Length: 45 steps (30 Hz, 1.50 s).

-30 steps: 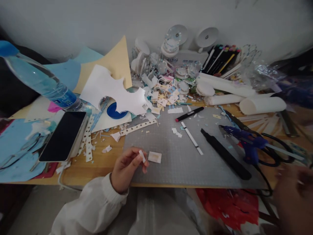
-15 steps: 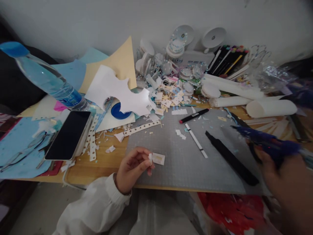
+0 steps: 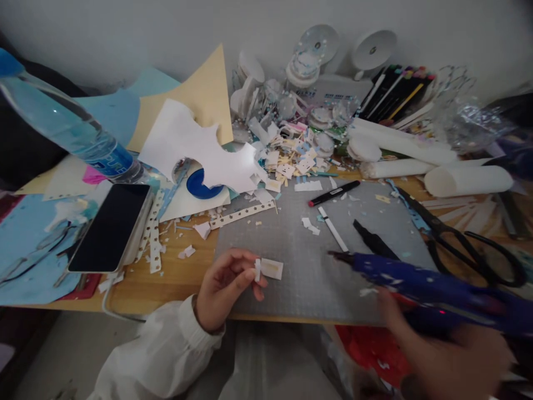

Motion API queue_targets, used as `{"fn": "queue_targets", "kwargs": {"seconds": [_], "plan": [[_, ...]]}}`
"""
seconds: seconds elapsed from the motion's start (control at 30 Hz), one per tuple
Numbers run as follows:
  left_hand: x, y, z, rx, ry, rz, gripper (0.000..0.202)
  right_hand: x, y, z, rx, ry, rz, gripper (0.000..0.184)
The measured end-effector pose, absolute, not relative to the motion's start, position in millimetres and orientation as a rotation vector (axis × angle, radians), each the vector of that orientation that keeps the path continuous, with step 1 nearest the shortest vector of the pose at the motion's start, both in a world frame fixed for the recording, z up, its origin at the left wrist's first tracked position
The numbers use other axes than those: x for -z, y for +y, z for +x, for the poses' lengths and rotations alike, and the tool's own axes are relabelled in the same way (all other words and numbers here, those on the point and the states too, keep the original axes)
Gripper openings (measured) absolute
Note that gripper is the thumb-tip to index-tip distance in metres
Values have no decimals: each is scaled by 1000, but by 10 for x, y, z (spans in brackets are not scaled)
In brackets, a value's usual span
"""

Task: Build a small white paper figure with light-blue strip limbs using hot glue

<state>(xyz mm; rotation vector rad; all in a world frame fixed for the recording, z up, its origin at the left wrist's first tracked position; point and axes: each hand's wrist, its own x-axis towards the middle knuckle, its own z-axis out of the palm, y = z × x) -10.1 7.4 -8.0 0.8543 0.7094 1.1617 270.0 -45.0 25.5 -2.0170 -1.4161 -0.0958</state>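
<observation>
Between thumb and fingers, my left hand (image 3: 231, 283) pinches a small white paper piece (image 3: 272, 269) with a pale beige strip on it, held over the front of the grey cutting mat (image 3: 291, 300). One end of the piece stands up at my fingertips. My right hand (image 3: 449, 350), somewhat blurred, is wrapped round a blue glue gun (image 3: 416, 280). The gun's dark nozzle points left toward the paper piece, apart from it. A small red light shows on its body. Beneath the gun, a black cutter-like tool (image 3: 375, 239) is partly hidden.
Black scissors (image 3: 466, 244) lie on the right. A red-tipped black pen (image 3: 334, 193) and a white pen (image 3: 332, 229) rest on the mat. Paper scraps (image 3: 295, 155) are heaped behind. At left are a phone (image 3: 111, 228) and a tilted water bottle (image 3: 83, 128).
My right hand has brought the glue gun leftward and lower, over the mat, uncovering the scissors. My left hand stays nearly still with the paper piece. The view has shifted slightly.
</observation>
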Motion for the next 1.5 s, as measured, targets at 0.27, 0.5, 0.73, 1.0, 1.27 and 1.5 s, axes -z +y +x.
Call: {"fn": "queue_targets", "kwargs": {"seconds": [0.27, 0.5, 0.73, 1.0, 1.27, 1.5], "plan": [[78, 63, -115, -1113, 635, 709, 18, -262, -373, 2160, 4, -1824, -1784, 15], [112, 53, -132, -1093, 538, 626, 8, -229, -354, 2166, 20, -1949, -1704, 15], [103, 54, -128, -1049, 448, 589, 6, -325, -285, 2098, 52, -1941, -1647, 8], [67, 59, -118, -1033, 447, 594, 9, -296, -274, 2120, 106, -1985, -1661, 13], [90, 59, -123, -1035, 445, 626, 10, -305, -288, 2119, 143, -2005, -1666, 10], [100, 59, -116, -1045, 443, 631, 10, -292, -266, 2139, 186, -2059, -1636, 12]]}}
